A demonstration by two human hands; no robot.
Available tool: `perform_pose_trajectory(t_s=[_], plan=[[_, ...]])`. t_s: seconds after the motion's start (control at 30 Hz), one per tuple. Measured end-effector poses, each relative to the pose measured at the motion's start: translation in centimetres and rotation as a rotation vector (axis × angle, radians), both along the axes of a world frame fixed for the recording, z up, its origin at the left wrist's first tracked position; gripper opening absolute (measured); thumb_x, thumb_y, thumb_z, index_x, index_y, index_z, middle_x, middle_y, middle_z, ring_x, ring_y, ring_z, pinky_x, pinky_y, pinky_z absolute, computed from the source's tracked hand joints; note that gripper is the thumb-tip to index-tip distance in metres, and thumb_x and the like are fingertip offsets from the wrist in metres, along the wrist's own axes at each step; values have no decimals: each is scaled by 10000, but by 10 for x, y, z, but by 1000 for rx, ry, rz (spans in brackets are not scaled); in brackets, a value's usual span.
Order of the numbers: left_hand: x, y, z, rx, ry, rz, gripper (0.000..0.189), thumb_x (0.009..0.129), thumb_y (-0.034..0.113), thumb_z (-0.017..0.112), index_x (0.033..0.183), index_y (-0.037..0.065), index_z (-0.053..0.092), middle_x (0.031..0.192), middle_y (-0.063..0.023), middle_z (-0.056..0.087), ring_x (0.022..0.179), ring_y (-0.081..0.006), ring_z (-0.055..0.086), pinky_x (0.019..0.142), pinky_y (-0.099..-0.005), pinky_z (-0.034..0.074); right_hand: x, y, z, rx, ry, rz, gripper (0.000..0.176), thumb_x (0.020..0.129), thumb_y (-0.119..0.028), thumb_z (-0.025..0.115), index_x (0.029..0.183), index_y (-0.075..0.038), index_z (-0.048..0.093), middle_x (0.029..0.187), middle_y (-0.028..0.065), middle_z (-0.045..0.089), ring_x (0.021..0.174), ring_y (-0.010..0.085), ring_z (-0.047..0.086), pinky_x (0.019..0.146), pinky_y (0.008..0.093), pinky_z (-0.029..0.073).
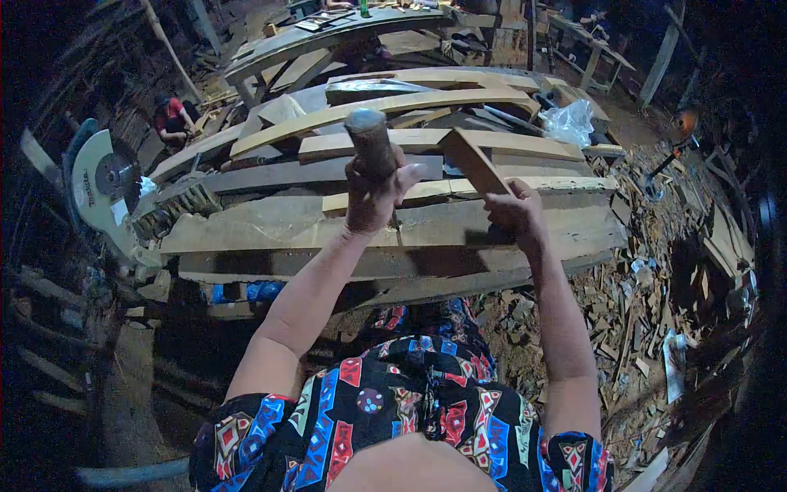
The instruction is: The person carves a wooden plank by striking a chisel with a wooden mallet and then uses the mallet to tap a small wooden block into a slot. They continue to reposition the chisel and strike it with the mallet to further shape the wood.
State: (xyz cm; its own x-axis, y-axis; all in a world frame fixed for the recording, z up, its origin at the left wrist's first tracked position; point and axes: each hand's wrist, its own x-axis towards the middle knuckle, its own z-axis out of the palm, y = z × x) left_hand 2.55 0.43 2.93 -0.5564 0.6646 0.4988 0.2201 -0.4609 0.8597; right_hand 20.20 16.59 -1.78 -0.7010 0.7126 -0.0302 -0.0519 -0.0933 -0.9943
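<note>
Two hands work just beyond the patterned garment [393, 410]. The left hand [373, 197] is clenched round a thick mallet [367, 135] held upright, and the right hand [515, 215] grips a flat wooden piece [474, 160], tilted over the stacked planks [270, 221]. A clean blow likely needs that piece held steady, with the fingers below its top end. A circular saw [102, 184] sits at the left, and a plastic bag [570, 121] lies farther right.

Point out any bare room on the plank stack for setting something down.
Bare: the wide pale plank face between the white circular saw and the left hand gripping a grey-headed hammer; also the plank end right of the right hand holding a wooden slat. Crowded: curved boards behind, scrap-littered floor right.
</note>
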Motion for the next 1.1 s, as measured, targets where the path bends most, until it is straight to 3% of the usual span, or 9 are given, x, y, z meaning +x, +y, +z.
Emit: perform_pose_trajectory(t_s=[0.33,0.5,0.57,0.63,0.73,0.87,0.97,1.0,1.1], plan=[[2,8,-5,21,171,44,187,710,137,682,754,53,521,553,23,469,419,-41,411,361,-182,300,21,-65,181,620,819,-167,355,692,-113,653,1010,-4,540,865,106,619,689,174,593,593,267,489],[9,6,3,2,242,28,190,695,113,695,720,54,515,547,24,475,459,-43,427,409,-209,347,3,-65,172,614,-34,333,406,604,-52,622,997,33,566,882,71,625,722,126,568,680,262,475],[9,5,4,-10,158,25,173,697,80,705,719,42,538,600,16,514,550,-64,463,505,-242,415,6,-45,186,1075,-35,72,411,601,-67,624,997,29,568,850,72,624,702,117,563,658,244,472],[13,6,6,14,134,-16,194,700,144,696,702,53,525,545,28,479,476,-50,436,439,-215,369,25,-57,210,880,308,-125,312,621,-85,623,925,-20,603,820,70,622,716,148,566,655,259,462],[15,10,7,33,136,-41,232,702,216,687,687,64,512,489,39,446,400,-37,408,371,-186,322,54,-58,211,2030,59,-715,224,633,-83,667,852,-125,644,869,71,626,866,226,563,752,312,447],[14,14,12,38,317,39,244,699,237,686,685,64,515,489,35,452,389,-44,413,363,-190,315,17,-85,191,867,-135,180,278,643,-122,685,888,-21,600,851,59,610,776,159,547,745,298,435],[13,16,9,48,236,-14,245,700,245,682,670,65,519,494,30,464,397,-46,422,365,-198,316,17,-43,176,1130,-60,-12,268,659,-32,638,914,11,566,769,45,616,708,136,567,686,267,459],[11,14,5,42,158,-41,246,700,248,681,664,65,521,496,28,468,403,-46,426,368,-200,318,20,-56,187,708,370,59,257,665,-55,635,912,-9,581,747,41,609,652,125,558,614,239,452],[12,13,9,-15,206,-13,248,700,246,682,650,66,518,501,22,474,398,-50,424,369,-208,318,49,-59,217,950,164,-195,361,651,-77,665,993,-18,565,864,54,606,768,135,570,709,267,459]])
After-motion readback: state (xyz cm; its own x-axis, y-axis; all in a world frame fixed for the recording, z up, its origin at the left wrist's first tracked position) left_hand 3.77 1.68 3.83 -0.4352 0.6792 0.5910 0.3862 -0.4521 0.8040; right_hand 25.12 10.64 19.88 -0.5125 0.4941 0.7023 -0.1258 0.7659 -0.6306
